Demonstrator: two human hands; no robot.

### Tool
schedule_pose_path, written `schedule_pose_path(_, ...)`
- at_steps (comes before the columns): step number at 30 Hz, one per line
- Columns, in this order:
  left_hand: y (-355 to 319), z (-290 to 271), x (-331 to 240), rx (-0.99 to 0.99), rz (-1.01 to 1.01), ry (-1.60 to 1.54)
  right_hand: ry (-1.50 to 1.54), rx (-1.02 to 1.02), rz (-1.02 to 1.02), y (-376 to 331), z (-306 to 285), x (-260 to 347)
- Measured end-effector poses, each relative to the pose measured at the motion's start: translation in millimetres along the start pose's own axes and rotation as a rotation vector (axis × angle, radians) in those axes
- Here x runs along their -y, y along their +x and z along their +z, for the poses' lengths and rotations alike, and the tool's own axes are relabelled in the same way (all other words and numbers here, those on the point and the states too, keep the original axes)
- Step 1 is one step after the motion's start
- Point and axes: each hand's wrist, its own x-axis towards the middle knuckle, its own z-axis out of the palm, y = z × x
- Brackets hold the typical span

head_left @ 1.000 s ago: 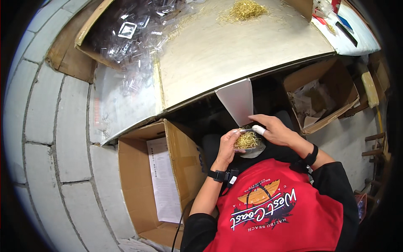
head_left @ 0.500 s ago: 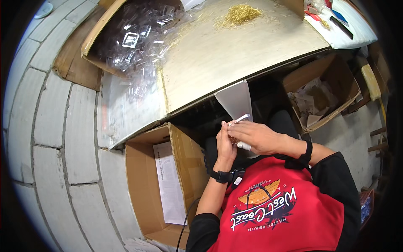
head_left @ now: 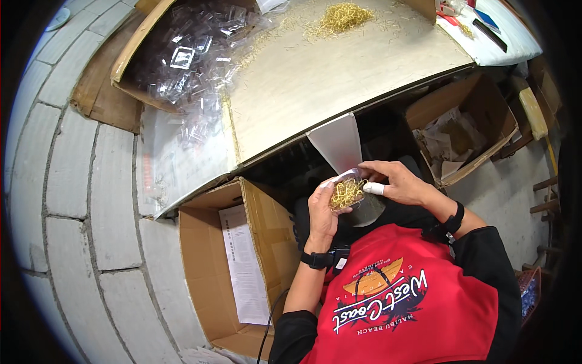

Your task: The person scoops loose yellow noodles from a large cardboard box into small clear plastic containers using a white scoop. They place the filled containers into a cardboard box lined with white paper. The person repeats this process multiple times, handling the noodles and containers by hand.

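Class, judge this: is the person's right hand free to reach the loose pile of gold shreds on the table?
Probably not yet: the right hand is busy at the small clear bag held by the left hand, and the pile lies across the table.

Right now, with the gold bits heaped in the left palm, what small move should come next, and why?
Probably press the clear lid down with the right hand. The left hand cups a small clear case heaped with gold shreds, and the right fingertips already rest on its raised edge, so closing looks likely.

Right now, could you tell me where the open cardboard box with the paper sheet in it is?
In the head view, the box sits on the floor at the person's left, below the table edge.
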Motion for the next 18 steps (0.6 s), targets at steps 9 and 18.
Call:
schedule_pose_path(9, 0.1, 0.9, 6.9, -0.067, -0.009, 0.129, 0.154, -0.001, 0.319, 7.0, 6.2, -4.8)
schedule_pose_path(18, -1.6, 6.1, 9.8, -0.055, -0.052, 0.152, -0.481, 0.056, -0.125, 20.4, 20.1, 6.2)
